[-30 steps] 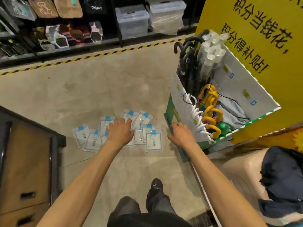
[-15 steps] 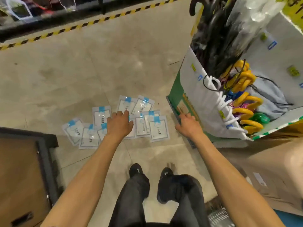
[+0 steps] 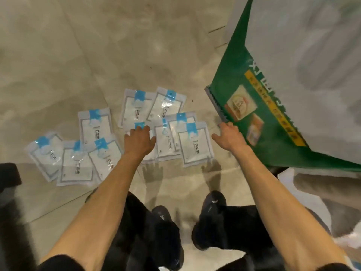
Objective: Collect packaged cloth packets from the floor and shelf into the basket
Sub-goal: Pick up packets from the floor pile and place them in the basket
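Ten or so cloth packets [image 3: 195, 143] lie on the floor [image 3: 117, 45], and neither hand has hold of one.
Nearest, the dark shoes [image 3: 213, 202] stand just behind both hands; a shuffle forward could tread on a packet. The left hand [image 3: 139, 139] is spread flat, fingers straight, over an overlapped packet, though contact cannot be told. The right hand [image 3: 228, 137] is also open and holds nothing, just right of the nearest packet and against the green display box [image 3: 254, 114], which it could nudge. Beyond and left of the hands, glossy packets lie flat and overlapping, so fingers may slide off or drag neighbours along. The basket is out of view, and a slick stack could fan out on the way.
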### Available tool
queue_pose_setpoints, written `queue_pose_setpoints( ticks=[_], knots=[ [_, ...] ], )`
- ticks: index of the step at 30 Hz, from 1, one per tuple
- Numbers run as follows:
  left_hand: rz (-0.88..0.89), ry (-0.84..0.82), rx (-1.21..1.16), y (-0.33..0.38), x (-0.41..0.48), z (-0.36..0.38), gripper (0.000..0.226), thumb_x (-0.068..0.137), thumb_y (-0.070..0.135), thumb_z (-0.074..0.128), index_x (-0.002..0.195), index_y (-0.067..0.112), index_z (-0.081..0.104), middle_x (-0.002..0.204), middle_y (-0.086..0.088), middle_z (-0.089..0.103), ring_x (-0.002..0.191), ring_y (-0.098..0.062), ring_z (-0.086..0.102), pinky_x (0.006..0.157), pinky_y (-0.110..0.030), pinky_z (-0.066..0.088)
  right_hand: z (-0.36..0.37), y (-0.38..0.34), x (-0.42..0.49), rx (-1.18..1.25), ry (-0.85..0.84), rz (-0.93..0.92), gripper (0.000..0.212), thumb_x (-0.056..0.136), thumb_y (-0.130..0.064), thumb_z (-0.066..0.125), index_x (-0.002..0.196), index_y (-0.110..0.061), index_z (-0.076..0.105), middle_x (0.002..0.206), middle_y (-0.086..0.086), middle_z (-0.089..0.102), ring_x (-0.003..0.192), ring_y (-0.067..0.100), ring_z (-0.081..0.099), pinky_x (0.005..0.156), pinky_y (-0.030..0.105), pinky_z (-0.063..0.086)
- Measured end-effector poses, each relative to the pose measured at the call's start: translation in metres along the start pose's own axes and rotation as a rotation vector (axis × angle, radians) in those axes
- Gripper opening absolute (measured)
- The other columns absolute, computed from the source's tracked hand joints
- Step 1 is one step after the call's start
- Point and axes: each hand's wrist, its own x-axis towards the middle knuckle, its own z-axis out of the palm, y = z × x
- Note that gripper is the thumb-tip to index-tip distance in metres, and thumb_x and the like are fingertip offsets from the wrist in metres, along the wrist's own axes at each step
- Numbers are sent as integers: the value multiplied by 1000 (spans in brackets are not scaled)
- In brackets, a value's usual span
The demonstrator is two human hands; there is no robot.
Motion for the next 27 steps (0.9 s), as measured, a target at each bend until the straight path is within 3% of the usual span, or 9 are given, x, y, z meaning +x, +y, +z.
queue_pose_setpoints(
  ticks=[5,13,19,27],
  knots=[
    [-56,-6,-52,-5,89,83,51,103,43,46,142,10,44,140,-19,50,128,-38,46,101,-49,40,84,24,90,65,-27,21,57,98,-36,56,143,-4,43,144,23,42,131,40,43,102,42,41],
    [-223,24,-292,-9,182,185,57,99,44,55,136,2,42,131,-23,50,123,-42,49,95,-50,43,180,49,182,84,-55,91,58,98,-39,55,142,-4,40,141,19,40,131,37,38,101,44,41],
    [-280,129,-458,-6,200,233,60,93,40,67,128,-2,42,125,-26,50,117,-45,51,85,-51,45,227,57,211,359,66,193,75,87,-50,70,137,-3,40,137,17,36,127,37,39,83,38,40],
    [-430,166,-622,2,207,246,88,79,44,82,137,-1,34,131,-21,48,121,-41,50,89,-51,47,243,56,223,506,162,303,89,69,-52,85,129,-7,38,131,13,47,125,34,44,92,46,48]
  ],
)
